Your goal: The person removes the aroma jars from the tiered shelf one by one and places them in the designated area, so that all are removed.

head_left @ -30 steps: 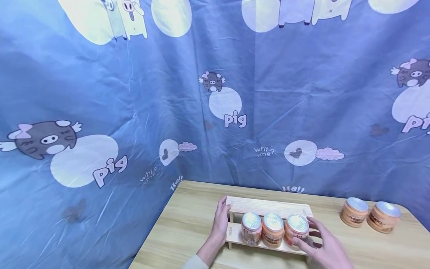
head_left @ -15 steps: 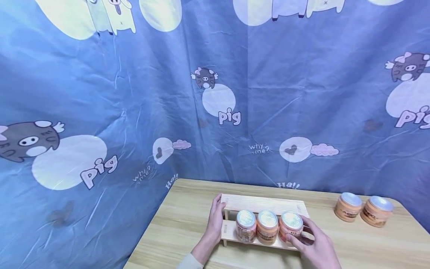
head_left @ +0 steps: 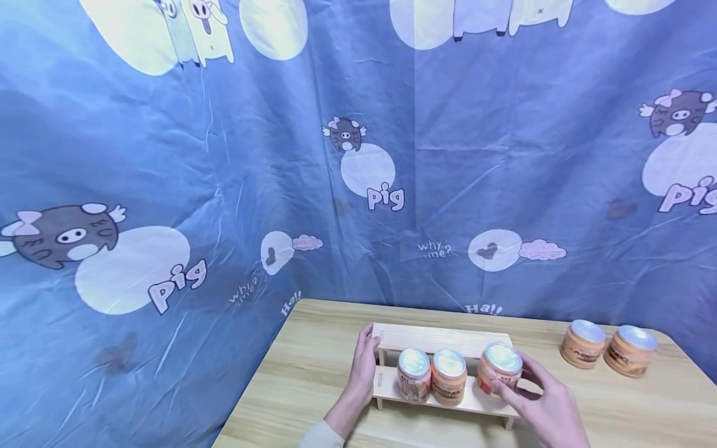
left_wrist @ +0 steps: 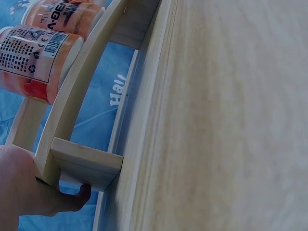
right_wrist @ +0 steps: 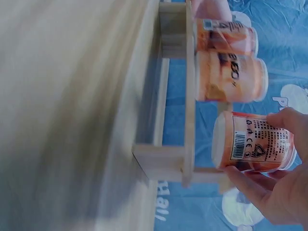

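A two-tier wooden rack (head_left: 442, 339) stands on the table. Its left end is gripped by my left hand (head_left: 364, 364), whose fingers wrap the end post in the left wrist view. Two orange jars with silvery lids, a left jar (head_left: 414, 376) and a middle jar (head_left: 449, 378), sit side by side on the lower tier. My right hand (head_left: 546, 398) holds a third orange jar (right_wrist: 255, 142) between thumb and fingers. In the right wrist view this jar is raised off the lower tier, with a gap between them, near the rack's right end.
Two more orange jars (head_left: 582, 345) (head_left: 630, 353) stand close together at the table's back right. A blue curtain (head_left: 313, 186) printed with pigs hangs behind and to the left of the wooden table (head_left: 291, 361).
My right hand has lifted the third jar off the lower tier and moved it right, away from the middle jar. My left hand keeps its grip on the rack. The head view has shifted slightly.
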